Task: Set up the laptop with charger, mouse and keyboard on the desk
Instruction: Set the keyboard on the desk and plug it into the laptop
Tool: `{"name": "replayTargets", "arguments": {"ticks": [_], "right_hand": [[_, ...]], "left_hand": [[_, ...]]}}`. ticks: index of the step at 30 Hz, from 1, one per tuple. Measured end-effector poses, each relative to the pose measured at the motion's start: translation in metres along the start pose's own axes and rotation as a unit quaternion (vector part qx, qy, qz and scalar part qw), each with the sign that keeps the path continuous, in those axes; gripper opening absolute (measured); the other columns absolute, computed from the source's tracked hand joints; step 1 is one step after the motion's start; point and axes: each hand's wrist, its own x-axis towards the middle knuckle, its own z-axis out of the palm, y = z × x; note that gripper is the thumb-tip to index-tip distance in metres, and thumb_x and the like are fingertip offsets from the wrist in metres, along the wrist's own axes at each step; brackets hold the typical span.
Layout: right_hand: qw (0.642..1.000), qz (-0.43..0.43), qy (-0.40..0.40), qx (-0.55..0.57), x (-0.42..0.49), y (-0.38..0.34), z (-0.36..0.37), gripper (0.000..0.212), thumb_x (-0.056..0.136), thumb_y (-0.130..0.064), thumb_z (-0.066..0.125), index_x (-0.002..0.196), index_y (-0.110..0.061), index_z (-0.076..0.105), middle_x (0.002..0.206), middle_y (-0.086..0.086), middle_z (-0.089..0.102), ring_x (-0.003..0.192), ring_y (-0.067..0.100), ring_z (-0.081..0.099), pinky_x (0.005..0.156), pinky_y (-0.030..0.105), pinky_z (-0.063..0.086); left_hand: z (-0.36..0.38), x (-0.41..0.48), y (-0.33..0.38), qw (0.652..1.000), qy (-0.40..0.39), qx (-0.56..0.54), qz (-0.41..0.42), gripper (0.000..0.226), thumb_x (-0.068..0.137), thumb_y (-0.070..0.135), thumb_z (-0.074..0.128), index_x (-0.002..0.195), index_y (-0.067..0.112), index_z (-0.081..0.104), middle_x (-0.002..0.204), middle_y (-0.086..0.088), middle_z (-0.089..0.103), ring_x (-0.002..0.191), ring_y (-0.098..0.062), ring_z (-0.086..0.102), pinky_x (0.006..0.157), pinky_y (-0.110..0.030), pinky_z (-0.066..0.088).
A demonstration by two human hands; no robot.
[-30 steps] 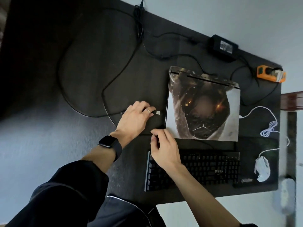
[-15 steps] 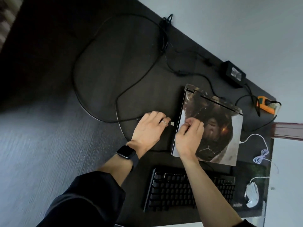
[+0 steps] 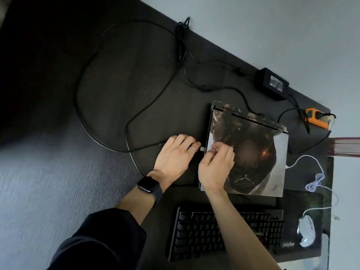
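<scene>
1. Since a second ago the right hand [image 3: 216, 166] has gone from the near-left corner of the laptop [image 3: 253, 152], by the keyboard [image 3: 204, 230], up onto the left edge of the lid. The plug [image 3: 202, 149] in the left hand [image 3: 175, 156] is now closer to the laptop's side.
2. Nearest, a dark sleeve [image 3: 101, 240] covers the left forearm, and a black watch [image 3: 148, 187] sits on that wrist.
3. The black keyboard lies along the near edge of the desk [image 3: 136, 84], and the right forearm crosses over it.
4. At the near-right corner a white mouse [image 3: 306, 232] sits on a dark mouse pad [image 3: 303, 207]. Its white cord [image 3: 315, 180] runs back to the laptop's right side.
5. The left hand lies palm down, a ring on one finger, with its fingers closed over the plug. Only the silver tip shows, just beside the laptop's left side. I cannot tell whether it touches.
6. The right hand rests on the lid with its fingers curled and the fingertips bunched at the left edge, next to the plug. I cannot tell whether they grip the edge.
7. The laptop lies closed, towards the right edge of the desk and just behind the keyboard.
8. A black cable [image 3: 109, 114] runs left from the left hand and loops widely across the middle of the desk.
9. The charger brick [image 3: 274, 83] lies at the far edge.
10. An orange power strip [image 3: 315, 118] sits at the far-right corner.
</scene>
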Motion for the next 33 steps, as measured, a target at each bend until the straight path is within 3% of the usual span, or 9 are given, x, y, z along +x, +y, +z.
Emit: {"name": "replayTargets", "arguments": {"ticks": [15,18,24,28,33], "right_hand": [[1.0,-0.021,-0.008,0.022,-0.002,0.011,0.002,0.013,0.087,-0.014,0.05,0.097,-0.015,0.058,0.098,0.003,0.056,0.09,0.024,0.052,0.075,0.036,0.038],[0.999,-0.021,-0.013,0.022,-0.002,0.011,0.001,0.012,0.088,-0.014,0.051,0.097,-0.016,0.058,0.097,0.002,0.055,0.089,0.023,0.051,0.074,0.037,0.038],[0.999,-0.017,-0.007,0.034,-0.002,0.011,0.001,0.012,0.088,-0.013,0.051,0.095,-0.017,0.059,0.095,0.001,0.056,0.088,0.022,0.05,0.074,0.036,0.035],[0.999,-0.023,-0.011,0.037,-0.001,0.011,0.001,0.012,0.089,-0.014,0.05,0.096,-0.018,0.058,0.095,0.001,0.056,0.087,0.021,0.05,0.074,0.038,0.037],[0.999,-0.022,-0.019,0.037,-0.001,0.011,0.001,0.011,0.089,-0.014,0.052,0.096,-0.018,0.059,0.096,0.001,0.057,0.088,0.022,0.052,0.073,0.04,0.039]], "left_hand": [[0.002,0.002,-0.002,0.997,-0.023,0.055,0.041,0.04,0.082,0.014,0.07,0.122,0.016,0.066,0.109,-0.003,0.061,0.097,-0.025,0.05,0.088,-0.036,0.036],[0.003,0.001,0.0,0.998,-0.007,0.053,0.034,0.037,0.087,0.011,0.063,0.123,0.012,0.065,0.107,-0.007,0.061,0.096,-0.027,0.049,0.083,-0.037,0.039],[0.002,0.01,-0.006,0.996,-0.018,0.045,0.076,0.034,0.086,0.009,0.068,0.12,0.007,0.067,0.101,-0.009,0.062,0.09,-0.026,0.046,0.071,-0.038,0.044],[-0.01,0.02,-0.003,0.991,-0.044,0.061,0.11,0.032,0.09,0.011,0.051,0.115,0.004,0.069,0.099,-0.011,0.062,0.087,-0.027,0.051,0.069,-0.038,0.051],[-0.008,0.015,0.006,0.994,-0.064,0.063,0.068,0.046,0.071,0.004,0.08,0.116,0.005,0.069,0.1,-0.01,0.062,0.085,-0.026,0.055,0.074,-0.033,0.051]]}}
